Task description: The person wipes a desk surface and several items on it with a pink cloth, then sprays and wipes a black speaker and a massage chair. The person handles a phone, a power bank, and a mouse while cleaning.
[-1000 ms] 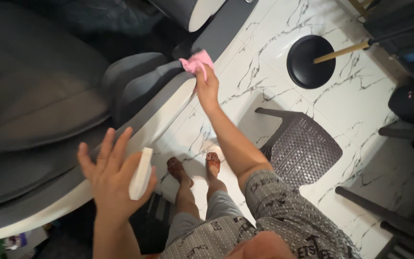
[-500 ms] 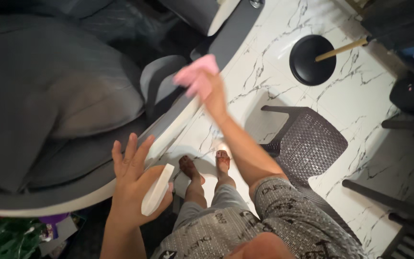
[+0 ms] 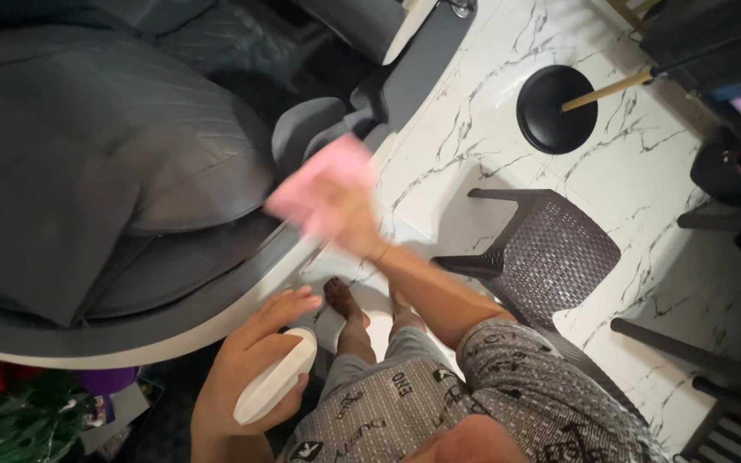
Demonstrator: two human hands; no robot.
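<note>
the right hand (image 3: 349, 225) is clenched around a pink cloth (image 3: 315, 190), pressed at the white rim (image 3: 216, 321) of a big grey padded chair (image 3: 113, 171), just beside its armrest (image 3: 302, 129). both hand and cloth are smeared by motion blur. the left hand (image 3: 255, 369) has its grip wrapped around a slim white bottle (image 3: 276, 377), held low, near the rim but apart from it.

what could go wrong: the bottle sits in a loose-looking hold, with the fingers spread rather than tight, so it could slip and drop onto the marble floor (image 3: 473, 111) near the bare-toed feet (image 3: 345, 304) in sandals. a fast swipe may carry the cloth off the rim's edge and leave a stretch unwiped. the dark woven stool (image 3: 551, 257) stands just behind the legs, so a step back could catch it. the black round base (image 3: 555, 110) with its wooden pole lies well apart and looks no threat.

hard to make out: the blur hides how the fingers fold on the cloth and whether it truly touches the rim. the bottle's nozzle cannot be seen. the chair runs off the left and top edges; the clutter at the lower left is dim and cut off, and so are the dark furniture legs at right.
</note>
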